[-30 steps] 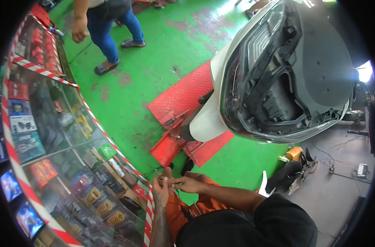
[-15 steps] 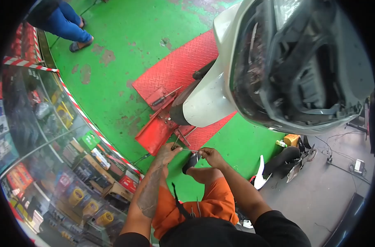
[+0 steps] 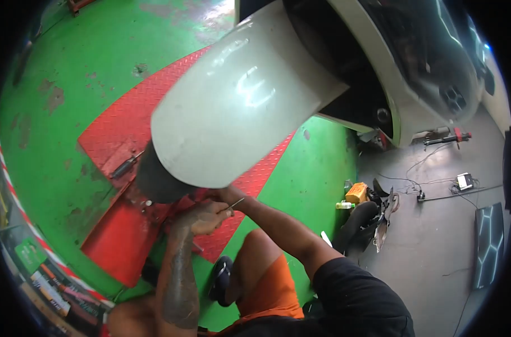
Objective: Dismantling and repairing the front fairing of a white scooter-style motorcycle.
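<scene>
Beside the lower edge of a scooter's pale front fender (image 3: pixel 238 106), my left hand (image 3: pixel 208 218) is closed, with a thin metal rod (image 3: pixel 236 203) sticking out past its thumb. My right hand (image 3: pixel 226 195) reaches in just beyond the left, beneath the fender's edge and next to the front tyre (image 3: pixel 160 177). Its fingers are hidden, so what they touch does not show. The tyre stands at a red metal wheel holder (image 3: pixel 121 236) on a red chequered ramp (image 3: pixel 126 115).
A black-handled tool (image 3: pixel 126 165) lies on the ramp's left part. At right are a yellow box (image 3: pixel 356 192), a small bottle (image 3: pixel 345 205), dark body panels (image 3: pixel 359 224) and cables on grey floor. A glass display case (image 3: pixel 36 275) with striped tape stands lower left.
I have leaned down closer to the front wheel, so the fender looks larger. My hands, earlier apart with a thin rod between them, are now together under the fender edge.
</scene>
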Available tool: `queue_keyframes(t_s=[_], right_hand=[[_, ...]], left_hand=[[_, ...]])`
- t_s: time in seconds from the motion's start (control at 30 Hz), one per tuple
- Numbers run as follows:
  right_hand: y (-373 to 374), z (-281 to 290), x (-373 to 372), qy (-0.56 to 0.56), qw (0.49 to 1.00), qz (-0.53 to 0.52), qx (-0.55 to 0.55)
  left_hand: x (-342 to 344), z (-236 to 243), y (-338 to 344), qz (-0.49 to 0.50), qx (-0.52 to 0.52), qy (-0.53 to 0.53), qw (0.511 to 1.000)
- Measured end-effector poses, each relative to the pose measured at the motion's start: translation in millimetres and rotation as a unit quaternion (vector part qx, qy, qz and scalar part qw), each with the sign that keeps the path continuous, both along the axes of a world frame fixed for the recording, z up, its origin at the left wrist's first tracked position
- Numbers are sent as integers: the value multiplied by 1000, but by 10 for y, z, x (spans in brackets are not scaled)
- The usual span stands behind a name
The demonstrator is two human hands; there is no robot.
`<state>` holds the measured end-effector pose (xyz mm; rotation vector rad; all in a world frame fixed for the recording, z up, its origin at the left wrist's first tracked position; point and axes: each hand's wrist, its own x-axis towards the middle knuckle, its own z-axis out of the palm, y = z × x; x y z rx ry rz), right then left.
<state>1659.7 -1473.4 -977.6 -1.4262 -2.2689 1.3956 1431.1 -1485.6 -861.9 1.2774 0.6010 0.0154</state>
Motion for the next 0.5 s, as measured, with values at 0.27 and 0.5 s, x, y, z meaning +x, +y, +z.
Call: queue_keyframes(t_s=[0.27, 0.5], right_hand=[[-72, 456, -33, -142, 972, 29, 184], [-395, 1413, 42, -200, 937, -61, 280]], left_hand=[[-139, 924, -30, 94, 222, -61, 969], [-38, 1472, -213, 314, 206, -378, 846]])
